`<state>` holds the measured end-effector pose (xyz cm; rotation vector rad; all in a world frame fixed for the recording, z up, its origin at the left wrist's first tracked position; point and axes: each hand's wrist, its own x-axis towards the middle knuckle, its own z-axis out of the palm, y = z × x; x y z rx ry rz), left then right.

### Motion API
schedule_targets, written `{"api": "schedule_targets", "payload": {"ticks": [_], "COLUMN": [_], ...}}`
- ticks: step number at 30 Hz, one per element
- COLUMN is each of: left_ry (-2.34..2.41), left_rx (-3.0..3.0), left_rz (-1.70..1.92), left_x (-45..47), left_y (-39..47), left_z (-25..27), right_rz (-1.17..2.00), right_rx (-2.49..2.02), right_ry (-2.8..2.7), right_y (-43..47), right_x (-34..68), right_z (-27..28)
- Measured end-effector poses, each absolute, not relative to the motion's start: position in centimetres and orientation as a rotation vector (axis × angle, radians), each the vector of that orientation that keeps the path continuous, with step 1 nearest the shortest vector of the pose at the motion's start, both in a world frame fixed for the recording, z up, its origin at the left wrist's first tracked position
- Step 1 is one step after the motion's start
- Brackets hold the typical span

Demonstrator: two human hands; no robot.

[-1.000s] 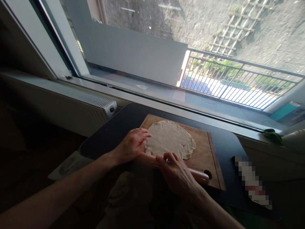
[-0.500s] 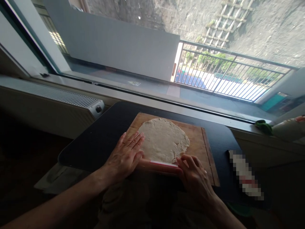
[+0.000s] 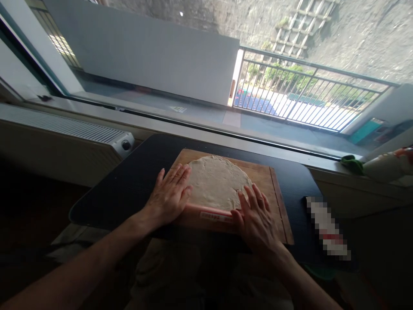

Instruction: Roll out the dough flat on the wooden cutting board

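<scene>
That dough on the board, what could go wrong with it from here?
1. The dough already reaches close to the far edge of the wooden board; rolled further, it might spill onto the dark table.
2. Its rim looks ragged near the right hand, so it could tear.
3. Both hands, left hand too, press flat on the rolling pin; the dough may stick to it.

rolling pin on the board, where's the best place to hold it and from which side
Hold the rolling pin at its two ends, from above. It lies flat across the near edge of the wooden board, just before the dough. The left hand and right hand rest flat there, so it can likely roll under the palms.
</scene>
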<state>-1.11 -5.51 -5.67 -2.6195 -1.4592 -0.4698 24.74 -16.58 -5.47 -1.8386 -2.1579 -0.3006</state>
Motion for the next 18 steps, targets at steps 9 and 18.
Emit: {"api": "schedule_targets", "payload": {"ticks": [9, 18], "left_ry": [-1.436, -1.209], "left_rx": [-2.617, -2.73], "left_rz": [-0.566, -0.891], "left_x": [-0.7, 0.0], "left_y": [-5.3, -9.9], "left_z": [-5.5, -4.8], "right_rz": [-0.287, 0.023], "right_rx": [-1.771, -1.497], "right_ry": [-2.135, -2.069], "right_y": [-15.9, -17.2], "right_x": [24.7, 26.8], "right_z": [-5.4, -5.0]}}
